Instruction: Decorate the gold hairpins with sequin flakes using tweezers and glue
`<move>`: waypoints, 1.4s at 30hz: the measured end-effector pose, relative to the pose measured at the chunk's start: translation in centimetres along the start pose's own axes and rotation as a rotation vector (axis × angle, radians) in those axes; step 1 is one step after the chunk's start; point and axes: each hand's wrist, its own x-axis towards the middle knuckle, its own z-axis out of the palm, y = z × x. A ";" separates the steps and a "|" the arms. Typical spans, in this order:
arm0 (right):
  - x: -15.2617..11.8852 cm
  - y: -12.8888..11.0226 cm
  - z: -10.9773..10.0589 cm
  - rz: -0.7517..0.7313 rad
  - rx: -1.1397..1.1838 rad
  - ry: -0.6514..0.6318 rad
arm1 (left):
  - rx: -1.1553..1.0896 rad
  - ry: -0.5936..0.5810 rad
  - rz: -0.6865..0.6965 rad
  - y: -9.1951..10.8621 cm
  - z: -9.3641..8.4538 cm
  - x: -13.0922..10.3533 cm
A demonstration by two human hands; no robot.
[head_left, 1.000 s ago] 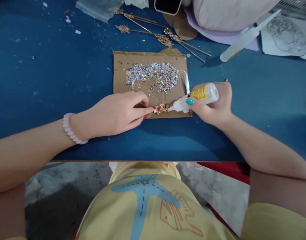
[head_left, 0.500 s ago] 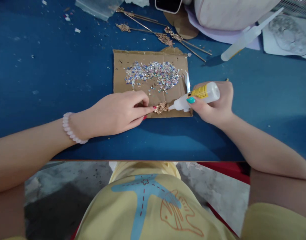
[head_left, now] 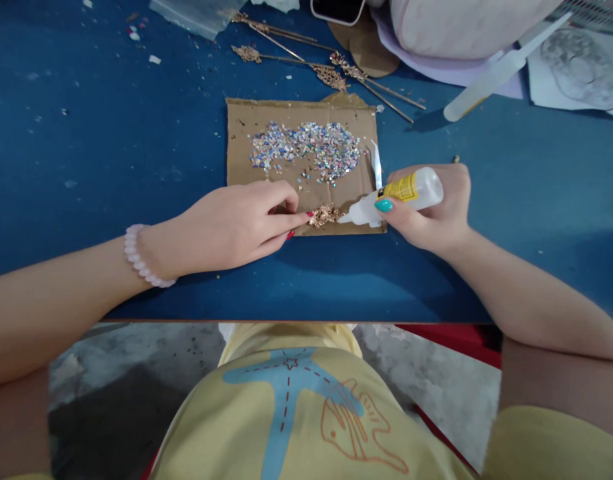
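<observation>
My left hand (head_left: 231,223) rests palm down, its index fingertip pressed on the left edge of a small gold filigree ornament (head_left: 325,215) and steadying it. The thumb sits just below and the other fingers are curled. The ornament lies near the front edge of a cardboard sheet (head_left: 239,175). My right hand (head_left: 433,217) is closed round a clear glue bottle (head_left: 427,187) with a yellow label. The bottle tilts left, its nozzle at the ornament's right end. Partly hidden behind it are silver tweezers (head_left: 375,163); whether my right fingers touch them I cannot tell.
Blue and iridescent chips (head_left: 331,150) are spread over the cardboard. Beyond it on the blue table lie several gold hairpins (head_left: 331,79). Another glue bottle (head_left: 481,87) with a long nozzle, a phone (head_left: 337,8) and a plastic bag (head_left: 199,15) are at the back.
The glue bottle and my right hand have shifted very slightly to the right. My left hand and the ornament stay in place.
</observation>
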 end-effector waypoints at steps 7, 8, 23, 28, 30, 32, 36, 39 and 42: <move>0.2 0.1 -0.2 0.042 0.008 0.004 | -0.012 -0.004 0.003 -0.1 0.1 0.0; 0.2 0.2 -0.2 0.043 0.006 0.007 | -0.010 -0.005 0.007 -0.1 0.1 0.0; 0.4 0.3 -0.5 0.060 0.005 0.000 | 0.006 0.009 0.003 0.1 0.0 0.1; 0.3 0.4 -0.3 0.055 0.031 0.000 | 0.010 0.008 0.001 0.0 0.0 0.0; 0.3 0.3 -0.3 0.096 0.013 -0.029 | 0.007 0.002 -0.006 0.0 0.0 0.0; 0.4 0.2 -0.5 0.133 -0.007 -0.057 | 0.003 0.001 -0.006 0.0 0.0 0.0; 0.5 0.2 -0.6 0.106 0.022 -0.021 | 0.003 0.018 0.002 0.1 0.0 0.1; 0.3 0.3 -0.3 0.098 0.027 0.011 | 0.002 0.007 0.002 0.1 0.0 0.0; 0.2 0.4 -0.2 0.128 -0.023 -0.018 | 0.006 0.000 0.006 -0.1 0.0 0.0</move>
